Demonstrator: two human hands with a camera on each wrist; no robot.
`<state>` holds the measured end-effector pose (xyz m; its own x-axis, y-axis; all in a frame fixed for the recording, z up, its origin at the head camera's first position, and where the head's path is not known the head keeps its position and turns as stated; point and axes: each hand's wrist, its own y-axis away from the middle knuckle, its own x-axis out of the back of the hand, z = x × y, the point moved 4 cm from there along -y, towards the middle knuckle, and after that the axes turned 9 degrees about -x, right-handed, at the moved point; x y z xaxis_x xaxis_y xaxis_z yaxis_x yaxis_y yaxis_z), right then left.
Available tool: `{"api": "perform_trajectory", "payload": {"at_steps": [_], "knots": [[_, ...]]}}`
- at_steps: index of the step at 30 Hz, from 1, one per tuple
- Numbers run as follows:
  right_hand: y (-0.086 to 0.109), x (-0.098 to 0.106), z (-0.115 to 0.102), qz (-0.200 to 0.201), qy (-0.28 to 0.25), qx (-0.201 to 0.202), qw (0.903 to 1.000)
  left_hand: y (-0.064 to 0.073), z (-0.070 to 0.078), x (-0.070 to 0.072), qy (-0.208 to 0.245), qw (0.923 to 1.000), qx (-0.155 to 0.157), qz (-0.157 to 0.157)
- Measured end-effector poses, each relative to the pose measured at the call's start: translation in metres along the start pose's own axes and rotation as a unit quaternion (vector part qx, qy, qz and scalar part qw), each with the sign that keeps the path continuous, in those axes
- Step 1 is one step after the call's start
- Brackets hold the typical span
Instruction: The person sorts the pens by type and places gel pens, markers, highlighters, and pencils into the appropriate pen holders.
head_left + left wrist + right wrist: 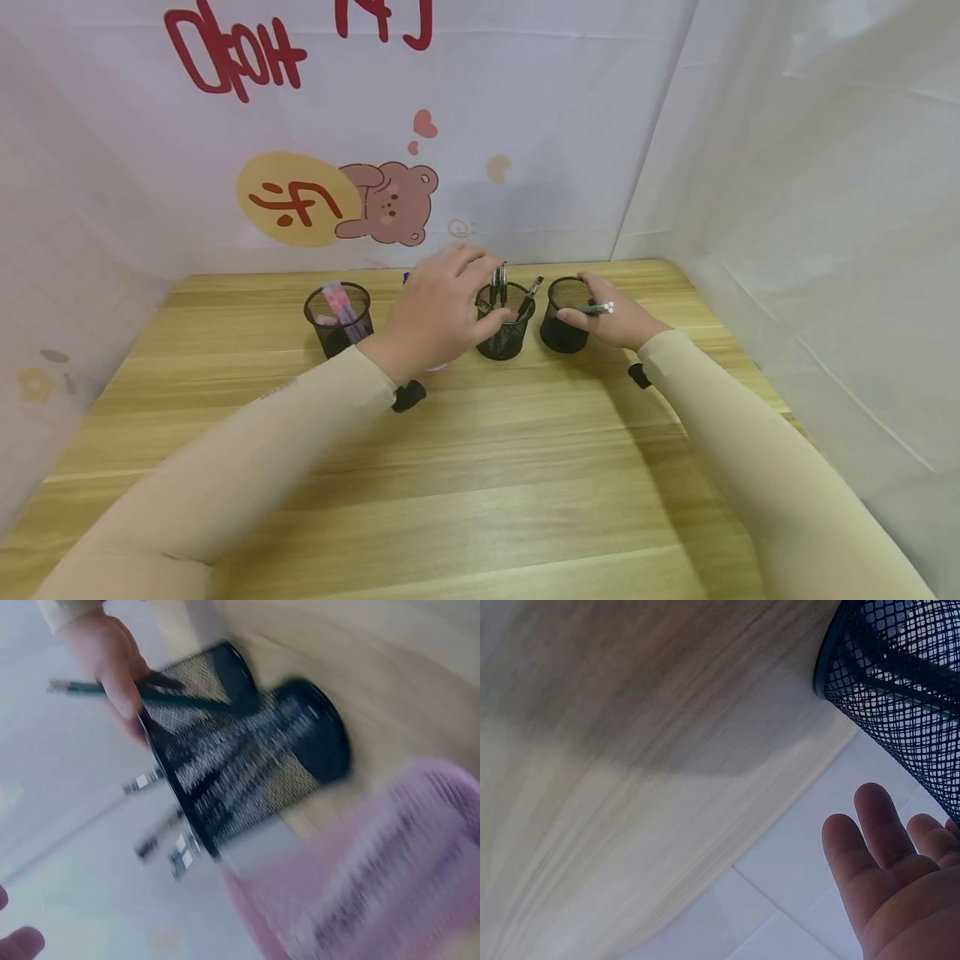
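Note:
My left hand [438, 312] reaches over the middle black mesh pen holder [501, 342], fingers spread and holding nothing. Several dark pens [498, 283] stand in that holder, their clipped ends above the rim. In the left wrist view, blurred, the left fingertips [22, 943] are apart from the pens. My right hand [618, 315] grips the right-hand mesh pen holder [562, 337] near its rim, thumb in front and a finger at the back. Green pencils [596, 308] lean out of it over this hand. From the right wrist, other fingers [877, 825] extend beside the mesh.
At the left stands another black mesh holder [330, 335] with pink and purple pens [341, 304]. A pink holder [262, 915], mostly hidden by the left hand in the head view, is beside the middle one. A white printed cloth [555, 167] hangs behind the wooden table [510, 483].

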<state>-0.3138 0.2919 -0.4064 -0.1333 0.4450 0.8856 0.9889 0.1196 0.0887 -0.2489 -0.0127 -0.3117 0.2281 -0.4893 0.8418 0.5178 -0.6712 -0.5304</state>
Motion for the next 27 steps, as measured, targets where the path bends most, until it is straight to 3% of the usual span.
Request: {"api": "perform_trajectory", "payload": {"at_steps": [9, 14, 19, 27], "knots": [[-0.001, 0.000, 0.003, -0.012, 0.019, -0.009, 0.9997, 0.053, -0.046, 0.030, -0.031, 0.9943, 0.095, -0.036], [0.001, 0.000, 0.006, -0.017, 0.024, -0.008, 0.9995, 0.081, -0.073, 0.043, -0.046, 0.9925, 0.110, -0.027], [0.000, 0.001, 0.015, 0.003, 0.010, -0.003, 0.9999, 0.107, -0.098, 0.057, -0.047, 0.9918, 0.117, -0.017], [0.016, 0.020, 0.020, 0.000, 0.012, -0.005, 0.9999, 0.146, -0.136, 0.065, -0.051, 0.9819, 0.173, -0.060]]}}
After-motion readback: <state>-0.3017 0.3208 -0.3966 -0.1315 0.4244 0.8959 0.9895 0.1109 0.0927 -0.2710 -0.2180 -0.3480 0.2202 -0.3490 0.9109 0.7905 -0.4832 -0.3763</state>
